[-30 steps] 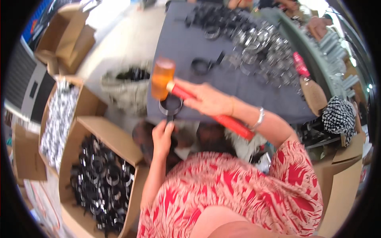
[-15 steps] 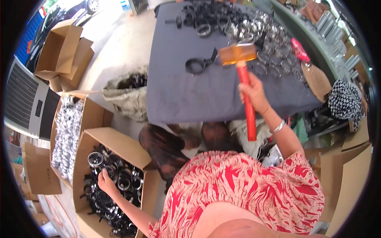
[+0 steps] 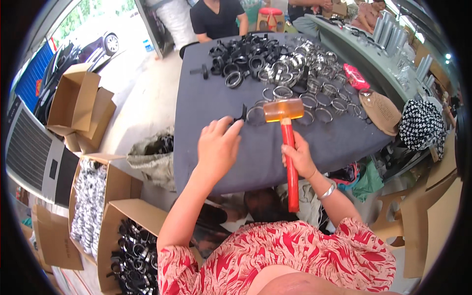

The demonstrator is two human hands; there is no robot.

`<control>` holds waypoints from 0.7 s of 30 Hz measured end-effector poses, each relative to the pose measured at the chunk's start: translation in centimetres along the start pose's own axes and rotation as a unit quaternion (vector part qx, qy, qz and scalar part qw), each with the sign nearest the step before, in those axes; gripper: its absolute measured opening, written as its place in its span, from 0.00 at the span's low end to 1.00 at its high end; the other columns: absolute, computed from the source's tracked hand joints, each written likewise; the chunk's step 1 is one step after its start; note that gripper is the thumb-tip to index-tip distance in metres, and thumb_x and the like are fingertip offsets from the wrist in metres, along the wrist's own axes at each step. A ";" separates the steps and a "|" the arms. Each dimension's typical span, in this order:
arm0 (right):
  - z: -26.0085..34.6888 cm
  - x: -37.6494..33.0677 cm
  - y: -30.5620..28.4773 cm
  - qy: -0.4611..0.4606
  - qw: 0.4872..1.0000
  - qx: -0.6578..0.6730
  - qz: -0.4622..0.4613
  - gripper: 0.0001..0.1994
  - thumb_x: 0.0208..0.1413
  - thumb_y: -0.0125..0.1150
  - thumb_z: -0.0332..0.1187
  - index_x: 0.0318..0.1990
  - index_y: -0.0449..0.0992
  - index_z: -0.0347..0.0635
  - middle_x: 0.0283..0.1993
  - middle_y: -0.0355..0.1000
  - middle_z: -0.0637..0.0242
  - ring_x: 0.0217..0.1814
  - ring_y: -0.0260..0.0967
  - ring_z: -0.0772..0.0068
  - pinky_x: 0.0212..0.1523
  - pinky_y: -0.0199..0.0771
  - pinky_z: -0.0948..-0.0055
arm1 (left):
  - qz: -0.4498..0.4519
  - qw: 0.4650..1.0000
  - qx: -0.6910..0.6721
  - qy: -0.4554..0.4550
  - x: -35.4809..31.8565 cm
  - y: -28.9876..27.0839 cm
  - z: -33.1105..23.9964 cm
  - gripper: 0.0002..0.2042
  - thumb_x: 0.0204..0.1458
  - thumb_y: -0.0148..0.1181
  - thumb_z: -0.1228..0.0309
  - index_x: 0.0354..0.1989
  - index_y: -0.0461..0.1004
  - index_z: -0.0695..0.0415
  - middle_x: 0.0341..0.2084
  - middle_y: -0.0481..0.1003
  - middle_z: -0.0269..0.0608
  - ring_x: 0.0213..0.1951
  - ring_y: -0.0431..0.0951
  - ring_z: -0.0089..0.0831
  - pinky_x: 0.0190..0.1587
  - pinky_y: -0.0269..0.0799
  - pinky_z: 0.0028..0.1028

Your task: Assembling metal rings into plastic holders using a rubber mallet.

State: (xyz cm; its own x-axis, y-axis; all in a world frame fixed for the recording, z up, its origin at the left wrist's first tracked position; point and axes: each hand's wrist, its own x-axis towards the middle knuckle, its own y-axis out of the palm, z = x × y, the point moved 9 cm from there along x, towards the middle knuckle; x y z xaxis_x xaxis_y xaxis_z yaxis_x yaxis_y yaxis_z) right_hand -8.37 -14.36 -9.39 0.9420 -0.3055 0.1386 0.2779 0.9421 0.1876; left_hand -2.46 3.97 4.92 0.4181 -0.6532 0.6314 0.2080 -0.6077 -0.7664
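The table [image 3: 196, 108] spreads ahead of the person, its near edge just beyond the lap. Bare cloth lies along its left side and near part, leaving open room around both hands; heaped black rings [image 3: 255, 63] crowd the far side, and silver rings [image 3: 324, 88] fill the far right, a few lying just beyond the mallet. An open carton [image 3: 132, 214] of black rings stands off the near left corner.

Half a second ago the left hand [image 3: 219, 147] was down in that carton with a ring; now it is above the left-middle of the table. Its fingers are loosely curved and partly spread, close to a black ring piece [image 3: 244, 112] mostly hidden behind them; I cannot tell whether they touch it.

The right hand [image 3: 299, 156] is closed around the red handle of the mallet [image 3: 284, 111], over the table's near middle. The handle's long axis runs near to far, its butt toward the person; the amber head is at the far end, lying crosswise, left to right.
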 end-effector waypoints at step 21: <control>0.7 0.4 -0.8 -0.024 0.999 0.001 -0.021 0.23 0.55 0.54 0.28 0.58 0.58 0.41 0.27 0.65 0.71 0.21 0.66 0.81 0.20 0.70 0.79 | 0.299 0.932 0.203 0.021 9.0 13.5 4.5 0.05 0.40 0.57 0.74 0.25 0.79 0.57 0.29 0.77 0.46 0.36 0.78 0.42 0.38 0.75 0.35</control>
State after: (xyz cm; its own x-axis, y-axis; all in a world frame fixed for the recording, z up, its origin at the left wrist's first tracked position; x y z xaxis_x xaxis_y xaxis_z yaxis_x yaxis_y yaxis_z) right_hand -8.39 -15.37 -8.81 0.9195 -0.3508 0.1777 0.3164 0.9283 0.1955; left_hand 8.10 -8.07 -0.28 0.5332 -0.8427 0.0742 0.2696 0.0861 -0.9591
